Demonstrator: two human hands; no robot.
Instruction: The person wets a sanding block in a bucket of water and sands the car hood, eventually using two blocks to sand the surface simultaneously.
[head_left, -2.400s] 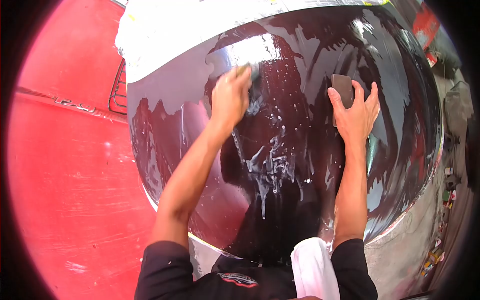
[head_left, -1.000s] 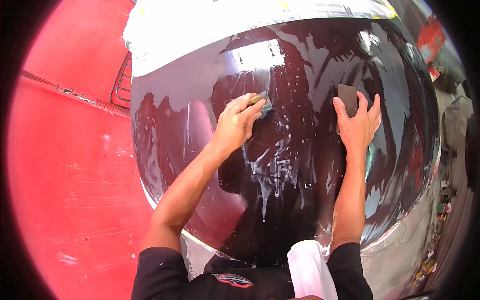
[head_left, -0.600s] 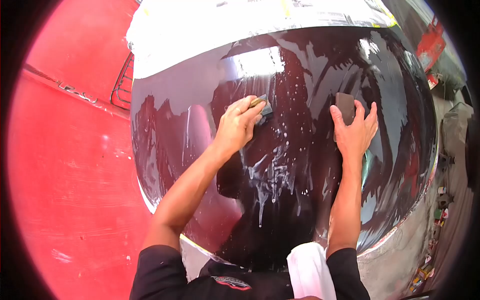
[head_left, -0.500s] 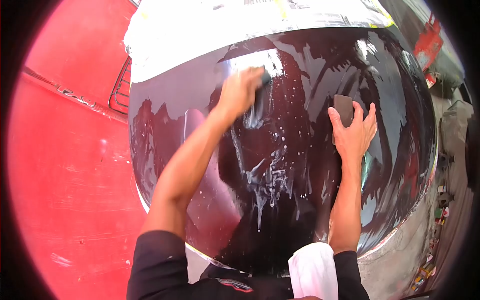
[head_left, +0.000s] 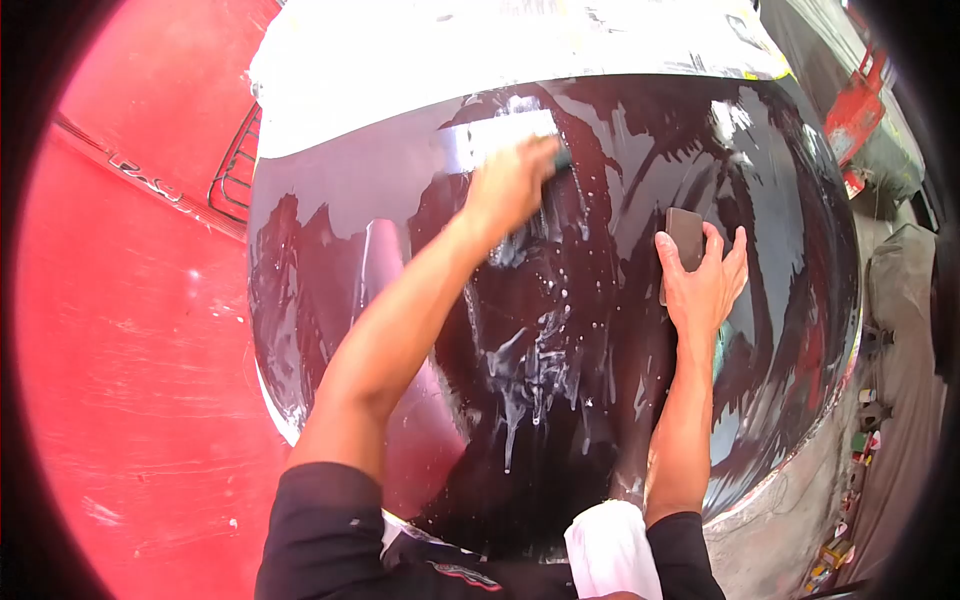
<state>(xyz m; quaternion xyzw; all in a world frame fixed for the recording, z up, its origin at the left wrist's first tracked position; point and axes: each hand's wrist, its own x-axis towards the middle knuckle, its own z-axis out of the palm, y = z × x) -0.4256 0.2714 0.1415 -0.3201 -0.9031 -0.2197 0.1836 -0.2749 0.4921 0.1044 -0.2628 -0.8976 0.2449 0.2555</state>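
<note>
A dark, glossy car hood spreads out before me, wet, with milky suds and drips down its middle. My left hand is closed on a small dark pad against the hood's upper middle; motion blurs the fingers, and most of the pad is hidden. On the right half, my right hand grips a grey-brown rectangular block between thumb and fingers. The block rests on or just over the hood; its lower part is covered by the hand.
White masking sheet covers the area beyond the hood's far edge. A red panelled surface stands along the left, with a black wire rack beside the hood. Grey cloth and small items lie at the right. A white cloth hangs near my chest.
My left hand has moved to the right with the dark pad and slightly down in view. My right hand and block sit slightly lower, as the whole view has shifted a little.
</note>
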